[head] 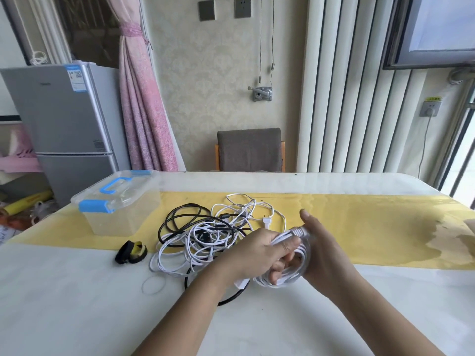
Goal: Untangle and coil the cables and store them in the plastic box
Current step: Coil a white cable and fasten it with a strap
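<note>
within left fingers (287, 247), white cable coil (289, 278)

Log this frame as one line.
phase: coiling | left hand: grips white coil | right hand: holds white coil | tangle: left of hands, unsorted | plastic box: lid on

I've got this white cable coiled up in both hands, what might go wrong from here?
1. The white coil is only held by the left hand and right hand; releasing one may let loops spring open.
2. The plastic box has its lid on, so opening it needs a free hand.
3. The tangled pile lies beside the coil; loose loops could snag it.
</note>
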